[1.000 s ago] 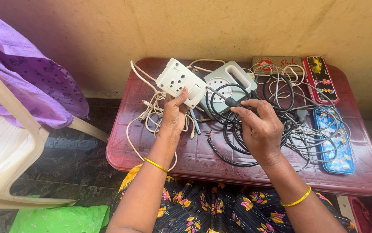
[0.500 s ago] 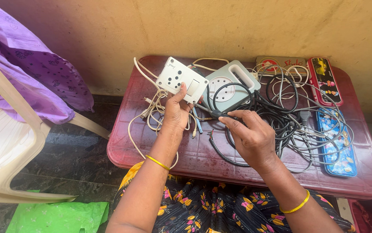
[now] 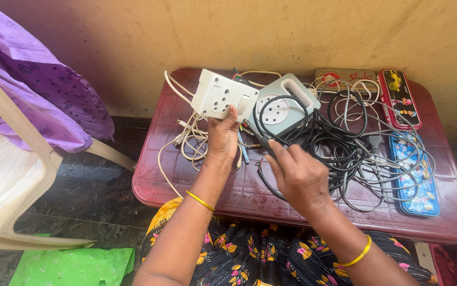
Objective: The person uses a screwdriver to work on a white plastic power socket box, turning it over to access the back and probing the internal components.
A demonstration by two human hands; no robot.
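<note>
the maroon table is cut off at 3 o'clock, and the cream chair at 9 is half out of frame. a black cable tangle hides the tabletop in the middle. left hand grips the white socket box at 12; right hand pinches a black cable looping over the grey extension box. pencil cases sit at 3.

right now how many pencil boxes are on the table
3. A grey tin box at the back edge, a red box right of it, and a blue box nearer, partly under the cables. More may be hidden.
</note>
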